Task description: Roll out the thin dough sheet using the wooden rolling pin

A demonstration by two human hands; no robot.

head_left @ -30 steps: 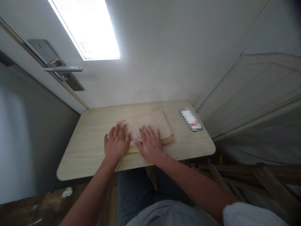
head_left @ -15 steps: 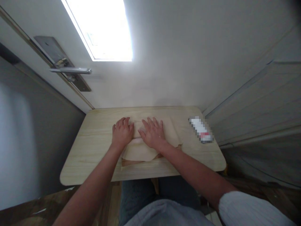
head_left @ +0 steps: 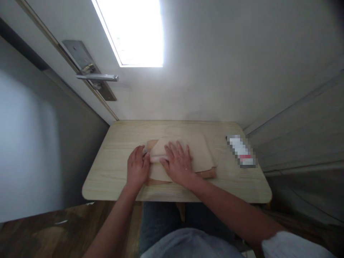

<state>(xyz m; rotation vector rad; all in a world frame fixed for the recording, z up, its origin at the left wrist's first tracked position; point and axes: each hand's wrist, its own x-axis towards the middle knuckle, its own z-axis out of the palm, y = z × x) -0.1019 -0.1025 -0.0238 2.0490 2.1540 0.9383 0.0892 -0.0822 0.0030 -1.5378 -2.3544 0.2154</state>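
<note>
A tan paper bag or folded sheet (head_left: 200, 154) lies flat on a small light wooden table (head_left: 115, 168). My left hand (head_left: 137, 168) rests on its left edge, fingers together and stretched forward. My right hand (head_left: 178, 163) lies flat on the middle of the paper, fingers spread and pressing down. A fold or roll of the paper (head_left: 157, 157) shows between the two hands. A browner layer (head_left: 208, 174) peeks out under the paper's near right edge.
A small white and red object (head_left: 241, 151), blurred out, lies at the table's right end. A white door with a metal lever handle (head_left: 96, 77) stands behind the table. Wooden flooring (head_left: 40, 233) shows at lower left. My lap is under the table's near edge.
Both hands slid back toward me along the paper after having reached farther up it. The view shifted, with the table sitting more to the right.
</note>
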